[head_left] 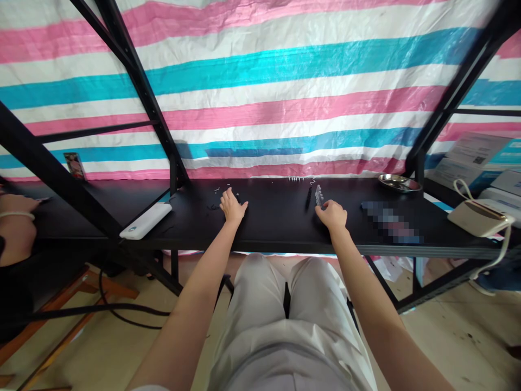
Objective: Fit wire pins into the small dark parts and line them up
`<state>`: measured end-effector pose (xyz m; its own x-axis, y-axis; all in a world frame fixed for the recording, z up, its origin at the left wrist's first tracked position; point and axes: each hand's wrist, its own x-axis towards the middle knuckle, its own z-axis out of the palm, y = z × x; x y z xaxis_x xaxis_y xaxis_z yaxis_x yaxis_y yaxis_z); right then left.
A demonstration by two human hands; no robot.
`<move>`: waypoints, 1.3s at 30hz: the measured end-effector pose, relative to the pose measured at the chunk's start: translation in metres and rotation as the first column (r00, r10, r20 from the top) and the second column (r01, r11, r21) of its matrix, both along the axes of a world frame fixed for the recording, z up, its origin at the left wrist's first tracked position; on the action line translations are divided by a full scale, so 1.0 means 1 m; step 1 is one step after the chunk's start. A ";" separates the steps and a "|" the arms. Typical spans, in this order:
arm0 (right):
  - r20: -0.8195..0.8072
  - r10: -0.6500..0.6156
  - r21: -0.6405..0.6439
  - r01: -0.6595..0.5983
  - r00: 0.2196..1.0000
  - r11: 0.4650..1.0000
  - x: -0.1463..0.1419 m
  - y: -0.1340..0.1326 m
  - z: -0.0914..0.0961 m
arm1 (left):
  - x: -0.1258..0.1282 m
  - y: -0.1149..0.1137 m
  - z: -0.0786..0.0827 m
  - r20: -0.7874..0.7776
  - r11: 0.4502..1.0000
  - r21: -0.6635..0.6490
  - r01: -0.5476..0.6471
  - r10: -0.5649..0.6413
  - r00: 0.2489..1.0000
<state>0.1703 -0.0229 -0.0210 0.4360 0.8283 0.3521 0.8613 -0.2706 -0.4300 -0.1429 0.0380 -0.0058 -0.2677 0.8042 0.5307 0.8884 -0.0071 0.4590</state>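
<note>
Several tiny pale pieces [318, 194] stand near the desk's [277, 220] far edge, just beyond the curled right hand [332, 215] (grip unclear). Likely light, stiff, easily scattered: pinch each by its sides. Left hand [233, 207] lies flat, empty.

Single head-worn view, facing forward and down, black table [277, 220] close ahead, striped tarp [260, 81] behind

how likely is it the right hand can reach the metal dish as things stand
Probably yes: the right hand rests on the black table, and the metal dish lies to its right near the back edge, with only bare tabletop between them.
</note>
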 end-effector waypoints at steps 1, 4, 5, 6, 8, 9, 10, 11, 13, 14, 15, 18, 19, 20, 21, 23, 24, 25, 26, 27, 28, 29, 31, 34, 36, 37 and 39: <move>0.009 0.005 -0.015 -0.005 1.000 1.000 0.000 0.001 -0.001 | 0.001 -0.002 0.001 -0.020 1.000 0.018 0.012 -0.012 1.000; 0.035 0.021 -0.050 -0.020 0.999 0.999 0.002 0.002 -0.003 | 0.004 -0.007 0.004 -0.080 0.997 0.068 0.043 -0.037 0.996; 0.040 0.025 -0.056 -0.023 0.999 0.998 0.002 0.002 -0.003 | 0.005 -0.008 0.006 -0.101 0.995 0.085 0.055 -0.046 0.994; 0.043 0.029 -0.059 -0.027 0.999 0.998 0.002 0.002 -0.004 | 0.006 -0.010 0.007 -0.121 0.993 0.100 0.070 -0.057 0.991; 0.044 0.034 -0.057 -0.031 0.998 0.998 0.002 0.003 -0.004 | 0.007 -0.013 0.008 -0.168 0.986 0.116 0.119 -0.099 0.981; 0.042 0.035 -0.055 -0.032 0.999 0.998 0.003 0.003 -0.004 | 0.009 -0.014 0.009 -0.198 0.980 0.116 0.161 -0.136 0.971; 0.040 0.035 -0.055 -0.033 0.999 0.998 0.003 0.004 -0.005 | 0.010 -0.016 0.009 -0.235 0.969 0.110 0.219 -0.189 0.953; 0.039 0.034 -0.056 -0.032 0.999 0.998 0.003 0.004 -0.005 | 0.012 -0.018 0.009 -0.279 0.951 0.098 0.294 -0.258 0.925; 0.036 0.033 -0.059 -0.031 0.999 0.998 0.004 0.006 -0.005 | 0.017 -0.021 0.007 -0.373 0.876 0.058 0.480 -0.427 0.824; 0.035 0.033 -0.060 -0.031 0.999 0.998 0.004 0.006 -0.005 | 0.020 -0.023 0.007 -0.414 0.821 0.033 0.570 -0.508 0.755; 0.035 0.033 -0.061 -0.031 0.999 0.998 0.004 0.007 -0.005 | 0.023 -0.025 0.006 -0.446 0.762 0.008 0.647 -0.577 0.685; 0.034 0.039 -0.067 -0.036 0.999 0.997 0.004 0.007 -0.005 | 0.034 -0.028 0.005 -0.503 0.645 -0.060 0.762 -0.679 0.535; 0.033 0.041 -0.070 -0.039 0.999 0.997 0.004 0.007 -0.004 | 0.039 -0.029 0.005 -0.517 0.634 -0.082 0.769 -0.687 0.511; 0.031 0.044 -0.072 -0.042 0.999 0.997 0.004 0.007 -0.004 | 0.044 -0.030 0.005 -0.531 0.632 -0.105 0.768 -0.689 0.494; 0.030 0.046 -0.074 -0.044 0.999 0.996 0.004 0.006 -0.003 | 0.051 -0.030 0.006 -0.544 0.630 -0.122 0.767 -0.689 0.479; 0.027 0.050 -0.077 -0.048 0.998 0.996 0.004 0.006 -0.002 | 0.066 -0.030 0.005 -0.561 0.610 -0.138 0.781 -0.698 0.446; 0.026 0.053 -0.078 -0.051 0.998 0.996 0.003 0.005 -0.002 | 0.075 -0.030 0.005 -0.563 0.602 -0.134 0.787 -0.700 0.439; 0.025 0.055 -0.079 -0.053 0.998 0.996 0.003 0.005 -0.001 | 0.084 -0.030 0.005 -0.565 0.599 -0.127 0.790 -0.699 0.439; 0.024 0.057 -0.080 -0.055 0.998 0.995 0.003 0.005 -0.001 | 0.093 -0.029 0.004 -0.565 0.607 -0.120 0.786 -0.692 0.448; 0.025 0.058 -0.083 -0.056 0.998 0.995 0.003 0.005 -0.001 | 0.102 -0.028 0.003 -0.563 0.619 -0.120 0.777 -0.687 0.460; 0.026 0.058 -0.087 -0.055 0.998 0.995 0.003 0.005 -0.001 | 0.111 -0.027 0.002 -0.558 0.635 -0.123 0.763 -0.680 0.476; 0.028 0.056 -0.093 -0.053 0.998 0.994 0.003 0.005 -0.001 | 0.118 -0.025 0.001 -0.551 0.653 -0.127 0.747 -0.672 0.495; 0.032 0.055 -0.106 -0.052 0.998 0.993 0.004 0.005 -0.001 | 0.131 -0.022 -0.001 -0.537 0.678 -0.152 0.719 -0.668 0.516; 0.036 0.055 -0.121 -0.050 0.998 0.991 0.004 0.006 -0.001 | 0.142 -0.017 -0.005 -0.526 0.701 -0.187 0.688 -0.663 0.533; 0.040 0.052 -0.122 -0.047 0.998 0.991 0.004 0.006 -0.001 | 0.146 -0.013 -0.007 -0.524 0.705 -0.202 0.680 -0.665 0.533; 0.041 0.052 -0.122 -0.046 0.998 0.991 0.004 0.006 -0.001 | 0.147 -0.011 -0.008 -0.524 0.704 -0.205 0.680 -0.666 0.531; 0.042 0.053 -0.121 -0.048 0.998 0.992 0.003 0.006 -0.002 | 0.149 -0.008 -0.009 -0.525 0.699 -0.189 0.689 -0.665 0.531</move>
